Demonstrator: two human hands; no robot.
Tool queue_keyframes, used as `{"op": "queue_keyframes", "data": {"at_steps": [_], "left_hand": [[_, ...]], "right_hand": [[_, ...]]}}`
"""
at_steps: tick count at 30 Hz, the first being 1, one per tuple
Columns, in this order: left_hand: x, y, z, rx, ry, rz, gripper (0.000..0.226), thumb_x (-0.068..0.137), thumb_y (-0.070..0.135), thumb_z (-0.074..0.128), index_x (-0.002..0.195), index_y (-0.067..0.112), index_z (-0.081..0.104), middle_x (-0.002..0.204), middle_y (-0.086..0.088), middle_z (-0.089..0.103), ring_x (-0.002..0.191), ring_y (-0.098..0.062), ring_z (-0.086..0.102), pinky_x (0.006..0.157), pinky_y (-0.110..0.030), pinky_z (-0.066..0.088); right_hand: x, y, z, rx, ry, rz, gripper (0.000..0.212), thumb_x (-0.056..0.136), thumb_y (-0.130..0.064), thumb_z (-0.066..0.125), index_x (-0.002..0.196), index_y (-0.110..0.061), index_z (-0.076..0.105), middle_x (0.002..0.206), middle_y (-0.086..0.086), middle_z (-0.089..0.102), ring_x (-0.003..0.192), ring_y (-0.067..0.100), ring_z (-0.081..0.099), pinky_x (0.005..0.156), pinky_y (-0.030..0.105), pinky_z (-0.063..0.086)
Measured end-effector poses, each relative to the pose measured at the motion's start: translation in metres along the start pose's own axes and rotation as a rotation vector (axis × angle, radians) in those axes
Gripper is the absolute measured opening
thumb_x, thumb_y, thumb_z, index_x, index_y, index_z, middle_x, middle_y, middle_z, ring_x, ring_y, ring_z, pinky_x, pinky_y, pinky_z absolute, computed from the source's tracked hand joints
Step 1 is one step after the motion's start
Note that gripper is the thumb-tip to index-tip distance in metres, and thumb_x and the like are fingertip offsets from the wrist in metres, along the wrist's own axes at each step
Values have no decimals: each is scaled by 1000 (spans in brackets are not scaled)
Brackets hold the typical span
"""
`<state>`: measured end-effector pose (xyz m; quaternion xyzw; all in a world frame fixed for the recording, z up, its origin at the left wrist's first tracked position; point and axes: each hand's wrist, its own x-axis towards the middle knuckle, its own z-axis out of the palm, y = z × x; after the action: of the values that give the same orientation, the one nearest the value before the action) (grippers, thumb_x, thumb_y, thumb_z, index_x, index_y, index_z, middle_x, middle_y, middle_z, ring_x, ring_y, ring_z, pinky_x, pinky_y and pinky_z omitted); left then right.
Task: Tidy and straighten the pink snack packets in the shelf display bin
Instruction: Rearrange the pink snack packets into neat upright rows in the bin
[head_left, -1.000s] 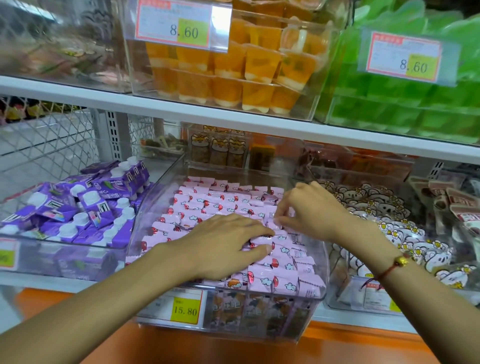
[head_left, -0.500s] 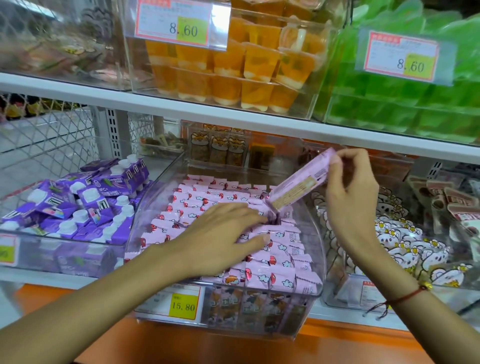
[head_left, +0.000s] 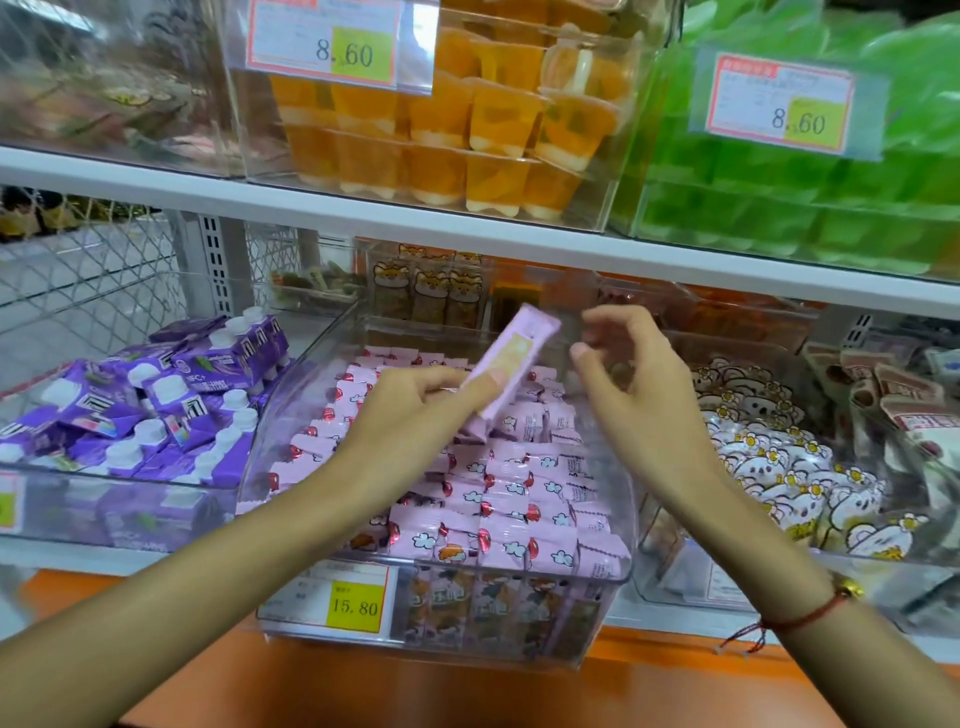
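Left hand (head_left: 415, 410) pinches one pink snack packet (head_left: 511, 364) tilted above the clear display bin (head_left: 618, 519); right hand (head_left: 639, 374) hovers beside it, fingers loosely curled, holding nothing. Best to turn it printed-face up, then lay it flush into a row without disturbing neighbours.

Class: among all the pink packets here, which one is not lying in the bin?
The pink packet pinched in the left hand: it is raised and tilted above the bin.
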<state>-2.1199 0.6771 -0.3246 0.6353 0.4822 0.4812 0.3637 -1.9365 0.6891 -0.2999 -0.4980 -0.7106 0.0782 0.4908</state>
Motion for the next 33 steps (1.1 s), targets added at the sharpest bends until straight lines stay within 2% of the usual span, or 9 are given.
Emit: {"op": "queue_keyframes", "data": {"at_steps": [3, 7, 13, 16, 19, 23, 27, 31, 33], "left_hand": [[1, 1, -2, -55, 27, -68, 33, 82, 55, 59, 68, 29, 76, 69, 19, 69, 70, 7, 61, 66, -12, 42], [-2, 3, 2, -14, -11, -32, 44, 82, 64, 51, 53, 36, 69, 68, 20, 69, 70, 10, 59, 71, -20, 34], [6, 4, 0, -137, 16, -38, 60, 69, 78, 26, 91, 41, 68, 97, 24, 69, 87, 0, 65, 76, -29, 47], [3, 0, 3, -80, -48, 40, 47, 77, 69, 43, 113, 42, 56, 112, 26, 61, 101, 10, 57, 91, -27, 47], [3, -5, 8, 34, -107, 111, 44, 87, 43, 58, 127, 27, 51, 113, 19, 63, 97, 10, 58, 82, -14, 47], [3, -6, 10, 51, -72, 181, 32, 88, 32, 61, 118, 23, 60, 106, 8, 67, 96, -1, 62, 81, -16, 49], [0, -10, 9, 168, -91, 252, 28, 90, 36, 59, 117, 36, 58, 110, 17, 65, 101, 7, 57, 83, -16, 47], [-1, -19, 5, 712, -179, 307, 56, 91, 51, 52, 143, 37, 35, 142, 14, 47, 126, -7, 44, 98, -28, 40], [-1, -23, 4, 873, -245, 313, 56, 94, 51, 44, 145, 32, 32, 143, 9, 45, 126, -13, 42, 94, -26, 35]], "right_hand": [[-5, -5, 0, -346, -159, -370, 60, 77, -7, 66, 132, -20, 46, 129, 1, 48, 120, 17, 43, 98, 29, 37], [-9, -8, 5, -502, -180, -495, 49, 73, -18, 74, 120, -22, 58, 119, 0, 56, 109, 21, 48, 82, 34, 40], [-6, -6, 2, -3, -193, -126, 27, 83, -36, 66, 108, -26, 66, 93, -13, 70, 84, 4, 64, 75, 25, 52], [-3, -6, 3, 358, -260, 123, 17, 88, -28, 62, 101, -20, 68, 85, -3, 75, 80, 2, 68, 74, 19, 54], [-4, -2, 1, 511, -321, 218, 23, 90, -28, 59, 106, -15, 67, 91, -1, 75, 85, 7, 70, 73, 18, 55], [-1, -2, 0, 509, -260, 152, 27, 85, -22, 64, 111, -17, 62, 97, -5, 73, 83, 3, 68, 69, 12, 48], [4, 6, -7, 476, -223, 150, 37, 85, -19, 67, 118, -21, 51, 94, 16, 66, 79, 29, 66, 79, 44, 52], [8, 19, -10, -1, -48, -36, 36, 86, -17, 67, 113, -18, 44, 90, 1, 65, 69, 0, 59, 70, 22, 50], [9, 22, -8, -110, -4, -54, 36, 85, -19, 68, 110, -22, 42, 86, -6, 65, 69, 1, 60, 66, 22, 49]]}}
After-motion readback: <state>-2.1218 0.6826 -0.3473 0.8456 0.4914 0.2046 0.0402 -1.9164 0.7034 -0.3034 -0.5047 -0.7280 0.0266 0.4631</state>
